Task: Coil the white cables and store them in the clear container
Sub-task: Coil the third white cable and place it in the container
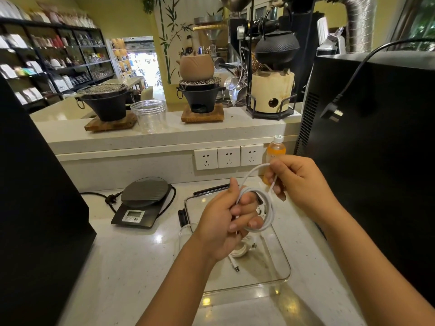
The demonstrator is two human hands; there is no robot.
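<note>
Item: white cable (263,208), part-coiled. Held above the clear container (280,267), so the finished coil can likely drop straight in.

Left hand (223,222): fingers curled round the gathered loops, thumb up. It serves as the anchor, keeping the turns stacked and stopping them from springing apart.

Right hand (299,182): just beside and above the left grip, fingers pinching the free run of cable, which arcs over from the coil. Held close, by the look of it, to lay the next turn evenly.

Second cable (237,251): already coiled, lying in the container directly below the left grip, one plug end trailing toward the near side.

Container lid (188,203): behind the grip, partly hidden by the hands; its exact resting position cannot be told.

Kitchen scale (141,203): well to the left of the grip, unused.

Orange bottle (275,149): behind the right hand, against the wall beside the sockets (228,157).

Status, judged: one cable stored, one nearly wound.
</note>
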